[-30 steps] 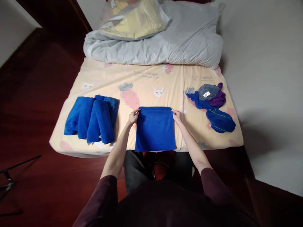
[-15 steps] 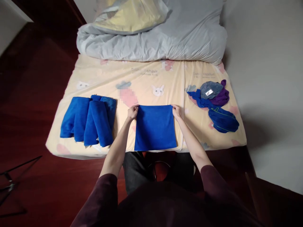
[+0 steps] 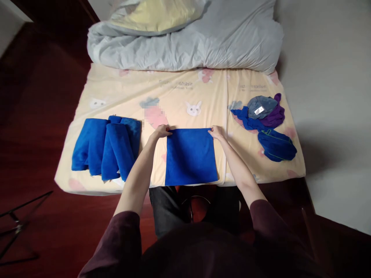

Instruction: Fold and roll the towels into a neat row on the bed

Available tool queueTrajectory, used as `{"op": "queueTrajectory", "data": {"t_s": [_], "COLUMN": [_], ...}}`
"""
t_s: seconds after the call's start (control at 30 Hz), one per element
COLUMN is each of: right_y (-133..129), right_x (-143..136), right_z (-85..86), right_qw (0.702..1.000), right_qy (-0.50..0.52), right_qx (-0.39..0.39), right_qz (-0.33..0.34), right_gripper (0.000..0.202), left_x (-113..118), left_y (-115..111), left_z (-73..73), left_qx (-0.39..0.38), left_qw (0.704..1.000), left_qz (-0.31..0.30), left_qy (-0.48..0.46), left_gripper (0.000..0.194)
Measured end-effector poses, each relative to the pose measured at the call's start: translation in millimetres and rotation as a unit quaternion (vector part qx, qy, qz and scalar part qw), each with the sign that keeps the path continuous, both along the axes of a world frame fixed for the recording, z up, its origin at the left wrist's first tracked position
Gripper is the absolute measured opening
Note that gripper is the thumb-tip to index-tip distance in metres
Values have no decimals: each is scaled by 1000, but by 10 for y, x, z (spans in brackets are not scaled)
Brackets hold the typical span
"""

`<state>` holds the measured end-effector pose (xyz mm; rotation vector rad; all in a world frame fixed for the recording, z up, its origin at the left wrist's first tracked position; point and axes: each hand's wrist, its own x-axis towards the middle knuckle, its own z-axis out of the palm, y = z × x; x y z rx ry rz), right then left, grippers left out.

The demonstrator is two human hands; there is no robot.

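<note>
A blue cloth (image 3: 191, 156) lies flat in a near square at the bed's front edge, between my arms. Its far left corner is pinched by my left hand (image 3: 162, 131), and my right hand (image 3: 216, 132) grips the far right corner. Several rolled or folded blue cloths (image 3: 97, 146) lie side by side on the left of the bed. On the right are a grey-blue cloth with a white tag (image 3: 262, 107), a purple cloth (image 3: 276, 116) and a dark blue bundle with green trim (image 3: 277, 145).
The patterned bed sheet (image 3: 116, 87) lies under everything. A rumpled grey quilt (image 3: 185, 50) with a yellow part (image 3: 162, 15) crosses the far side. A wall (image 3: 333, 116) stands at the right. Black stand legs (image 3: 17, 224) show at the lower left.
My left wrist has bent and lifted, with the hand now more sideways at the corner. Both hands still hold the cloth. The view has shifted slightly.
</note>
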<state>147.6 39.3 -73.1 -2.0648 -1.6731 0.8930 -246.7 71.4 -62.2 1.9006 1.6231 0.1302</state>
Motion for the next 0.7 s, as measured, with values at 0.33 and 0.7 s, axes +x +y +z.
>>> {"op": "queueTrajectory", "data": {"t_s": [0.33, 0.7], "right_y": [136, -750], "right_x": [-30, -712], "right_z": [110, 205], "right_qw": [993, 957], "right_qy": [26, -62], "right_qx": [107, 143], "right_qz": [-44, 243], "right_gripper": [23, 60], "left_x": [177, 677], "left_y": [-59, -867], "left_z": [116, -70], "left_qx": [100, 158], "left_qw": [981, 977], "left_qz": [148, 50], "left_qy": [-72, -137], "left_gripper": [36, 73]}}
